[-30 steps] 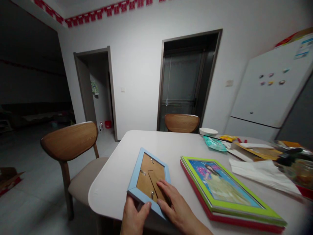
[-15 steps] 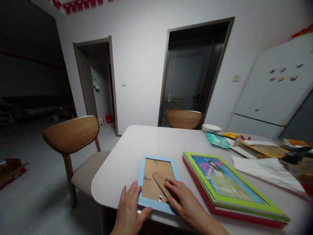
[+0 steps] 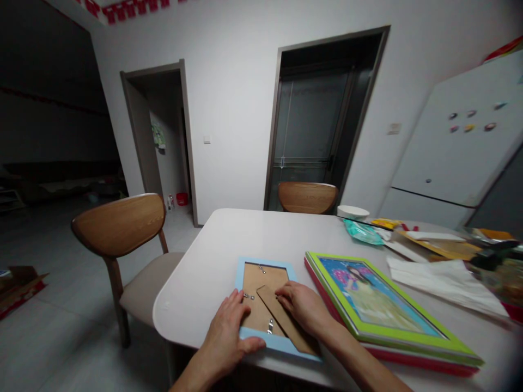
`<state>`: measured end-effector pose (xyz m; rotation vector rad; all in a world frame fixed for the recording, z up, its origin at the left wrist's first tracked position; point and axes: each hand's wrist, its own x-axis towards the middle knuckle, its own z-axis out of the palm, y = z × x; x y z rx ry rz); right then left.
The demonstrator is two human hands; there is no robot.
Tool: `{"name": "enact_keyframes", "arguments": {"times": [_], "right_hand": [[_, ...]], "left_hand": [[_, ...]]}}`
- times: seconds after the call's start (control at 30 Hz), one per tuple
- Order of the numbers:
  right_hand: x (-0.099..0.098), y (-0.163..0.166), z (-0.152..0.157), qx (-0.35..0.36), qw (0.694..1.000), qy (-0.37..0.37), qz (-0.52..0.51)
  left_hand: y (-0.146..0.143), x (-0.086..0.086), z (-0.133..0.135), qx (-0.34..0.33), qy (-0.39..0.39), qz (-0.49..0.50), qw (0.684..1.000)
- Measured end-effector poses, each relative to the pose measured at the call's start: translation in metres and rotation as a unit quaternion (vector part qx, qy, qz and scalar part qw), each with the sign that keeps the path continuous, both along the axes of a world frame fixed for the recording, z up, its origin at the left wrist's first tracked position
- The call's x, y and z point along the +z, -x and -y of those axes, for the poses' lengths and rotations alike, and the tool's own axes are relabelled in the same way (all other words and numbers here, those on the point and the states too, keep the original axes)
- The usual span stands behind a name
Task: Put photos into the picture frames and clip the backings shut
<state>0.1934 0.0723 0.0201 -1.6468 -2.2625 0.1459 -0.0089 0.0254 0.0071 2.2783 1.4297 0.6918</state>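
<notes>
A light-blue picture frame (image 3: 281,343) lies face down at the table's near edge, its brown backboard (image 3: 255,313) showing. Small metal turn clips hold the board's edges, among them the left clip (image 3: 248,296) and the bottom clip (image 3: 270,325). A brown easel stand (image 3: 281,318) slants across the back. My left hand (image 3: 229,332) rests on the frame's left side, fingers stretched and thumb at the lower edge. Curled over the right edge, my right hand (image 3: 304,305) has its fingertips pinched at the right-hand metal clip, which they mostly cover.
A green picture frame (image 3: 376,294) with a picture of a figure in a pale dress is stacked on a red one (image 3: 408,356) to the right. Beyond are white paper (image 3: 441,283), a teal packet (image 3: 363,231) and a bowl (image 3: 353,212). A wooden chair (image 3: 122,223) stands left.
My right hand has drawn up from lying flat on the stand to a pinch at the right clip. My left hand has slid further onto the frame's left side.
</notes>
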Motion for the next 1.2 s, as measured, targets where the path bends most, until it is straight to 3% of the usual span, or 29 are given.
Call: {"name": "enact_keyframes", "arguments": {"times": [0.17, 0.3, 0.5, 0.57, 0.87, 1.2], "right_hand": [[-0.003, 0.003, -0.005, -0.059, 0.998, -0.013, -0.007], [0.000, 0.007, 0.004, -0.054, 0.998, -0.023, -0.037], [0.016, 0.014, 0.036, 0.160, 0.981, 0.050, -0.095], [0.017, 0.015, 0.039, 0.185, 0.977, 0.058, -0.091], [0.001, 0.019, 0.028, 0.175, 0.980, 0.034, -0.086], [0.010, 0.037, 0.019, 0.109, 0.990, 0.016, -0.086]], "left_hand": [[-0.001, -0.003, 0.002, 0.009, -0.011, 0.028, 1.000], [-0.001, -0.006, 0.000, 0.016, -0.022, 0.046, 0.999], [0.000, -0.013, -0.002, 0.021, -0.037, 0.058, 0.997], [0.000, -0.013, -0.001, 0.021, -0.035, 0.058, 0.998], [-0.001, -0.007, -0.001, 0.018, -0.031, 0.065, 0.997], [0.000, -0.010, -0.001, 0.020, -0.026, 0.080, 0.996]]}}
